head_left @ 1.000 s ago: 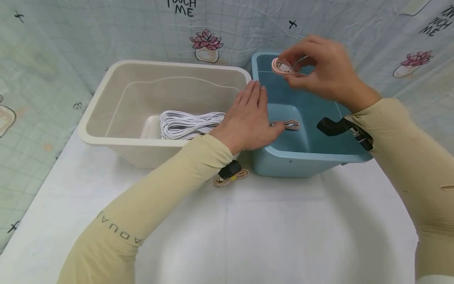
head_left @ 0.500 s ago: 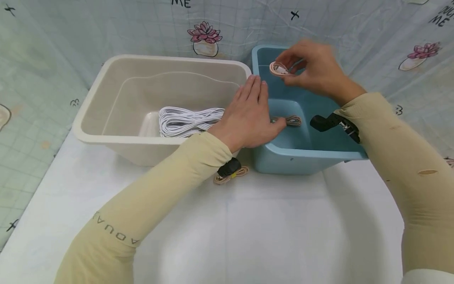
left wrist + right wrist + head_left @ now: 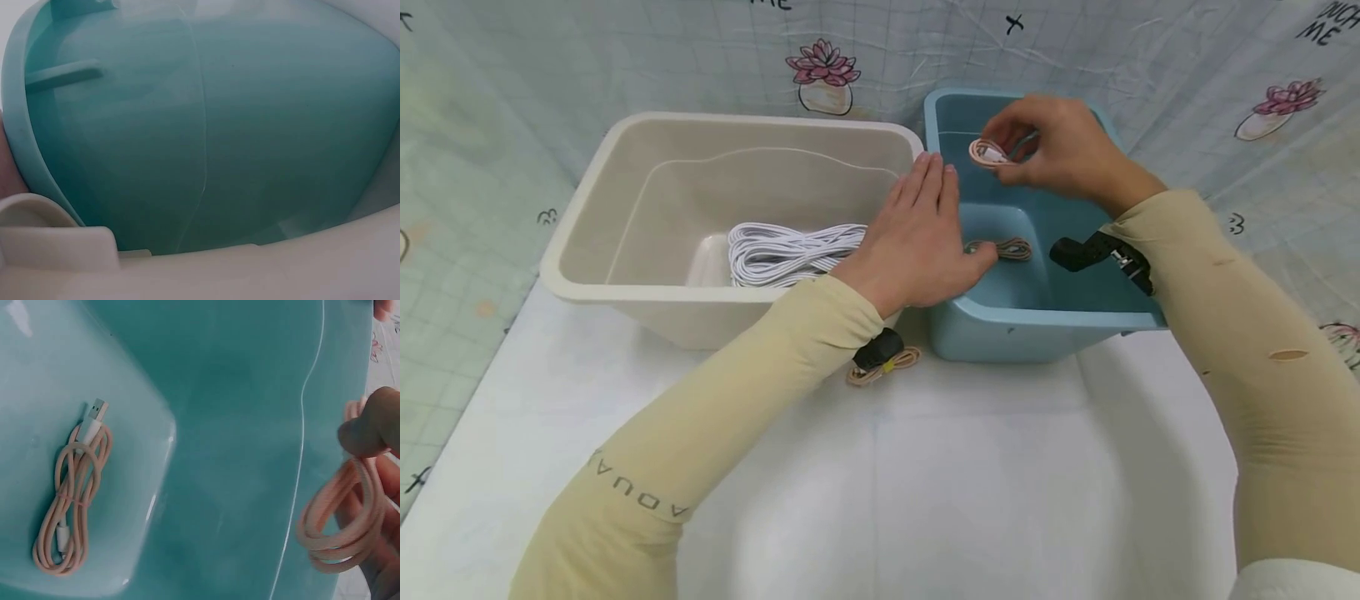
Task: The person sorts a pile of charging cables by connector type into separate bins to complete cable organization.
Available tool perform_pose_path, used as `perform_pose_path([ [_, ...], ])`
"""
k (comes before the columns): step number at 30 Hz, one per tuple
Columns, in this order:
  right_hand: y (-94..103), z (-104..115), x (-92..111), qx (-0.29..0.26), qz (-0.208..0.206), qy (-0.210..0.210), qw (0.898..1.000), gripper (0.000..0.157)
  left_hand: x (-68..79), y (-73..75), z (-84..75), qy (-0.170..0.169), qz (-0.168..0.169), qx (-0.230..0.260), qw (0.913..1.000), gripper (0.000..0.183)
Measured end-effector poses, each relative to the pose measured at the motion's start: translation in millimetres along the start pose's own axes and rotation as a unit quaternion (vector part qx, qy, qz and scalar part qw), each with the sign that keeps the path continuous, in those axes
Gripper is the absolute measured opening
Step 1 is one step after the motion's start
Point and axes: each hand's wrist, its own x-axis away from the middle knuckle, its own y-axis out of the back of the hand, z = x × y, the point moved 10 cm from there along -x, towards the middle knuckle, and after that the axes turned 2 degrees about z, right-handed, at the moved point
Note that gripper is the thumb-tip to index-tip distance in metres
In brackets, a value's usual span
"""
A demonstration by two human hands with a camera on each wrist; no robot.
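Note:
My right hand point(image 3: 1063, 154) pinches a coiled pink USB cable point(image 3: 988, 153) above the blue bin point(image 3: 1052, 320). In the right wrist view, loops of this cable point(image 3: 347, 522) hang below my thumb. A second coiled pink USB cable point(image 3: 74, 500), with a white plug, lies on the bin floor. My left hand point(image 3: 917, 242) rests with straight fingers over the neighbouring rims of the blue bin and the beige bin point(image 3: 722, 294). Inside the beige bin lies a bundle of white cable point(image 3: 790, 254), partly hidden behind my left hand.
On the white tabletop point(image 3: 985, 483), in front of the gap between the bins, lies another pink cable coil point(image 3: 895, 364) with a yellow tie. The left wrist camera partly covers it. A patterned curtain point(image 3: 700, 58) hangs close behind both bins.
My right hand, with the pink USB cable, has come slightly lower and nearer over the blue bin. My left hand stays on the rims. The whole view has shifted a little.

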Motion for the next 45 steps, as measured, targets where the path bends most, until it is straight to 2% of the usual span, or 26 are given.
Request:
perform_pose_path([
  [12,-9.1,-15,-2,0.014,0.043,-0.027,0.999,0.039,-0.1,0.1,-0.4,0.001,0.005,-0.005,1.0,0.092],
  [19,-6.8,-23,-3,0.018,0.056,-0.057,0.997,0.041,0.0,2.9,-2.1,-0.002,0.007,-0.004,1.0,0.093],
  [28,-4.6,-19,-1,0.017,0.047,-0.042,0.998,0.047,1.5,3.4,-3.3,-0.006,0.011,0.001,0.9999,0.093],
  [33,4.6,-8,0,0.023,0.026,-0.021,0.999,0.044,1.9,0.5,-3.5,-0.003,0.015,-0.003,0.9999,0.094],
  [45,37.5,39,16,0.037,-0.027,0.053,0.998,0.038,3.4,2.4,-2.7,0.001,0.014,0.009,0.9999,0.093],
])
